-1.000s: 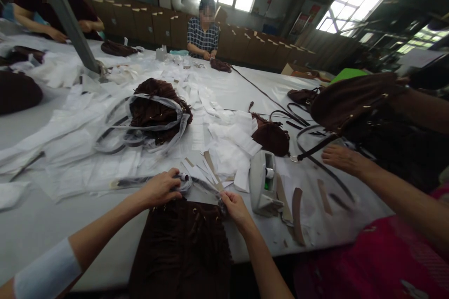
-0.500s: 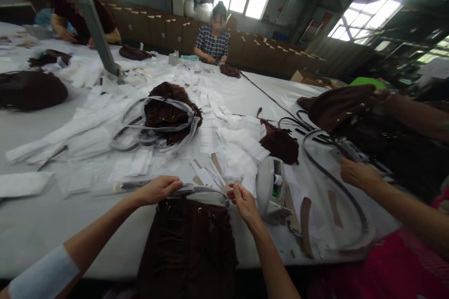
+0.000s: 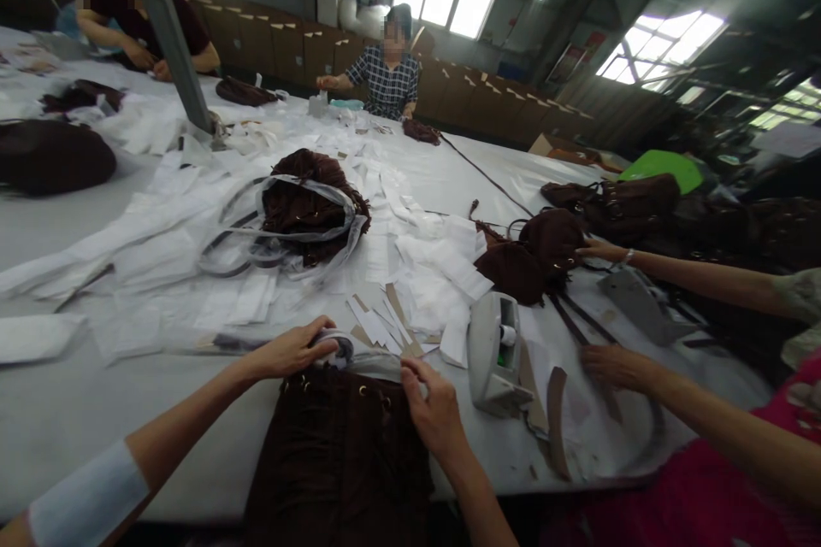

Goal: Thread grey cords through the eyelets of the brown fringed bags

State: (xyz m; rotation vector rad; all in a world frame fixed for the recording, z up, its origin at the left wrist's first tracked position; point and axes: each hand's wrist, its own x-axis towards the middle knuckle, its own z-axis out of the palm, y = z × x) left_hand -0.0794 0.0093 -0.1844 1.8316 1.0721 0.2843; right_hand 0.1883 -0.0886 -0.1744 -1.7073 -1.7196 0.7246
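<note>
White table (image 3: 64,410): strap (image 3: 345,347) looped, straighter before, clamped by left hand (image 3: 297,351); right hand (image 3: 437,410) at rim of one bag (image 3: 343,461), fingers' grip unclear; one tape dispenser (image 3: 486,348)

The left forearm (image 3: 186,406) slants up from the lower left; the left hand (image 3: 301,350), below centre, curls in a grasp. The right forearm (image 3: 478,474) rises leftward from the bottom edge, the right hand (image 3: 437,406) bent, thumb near forefinger.
</note>
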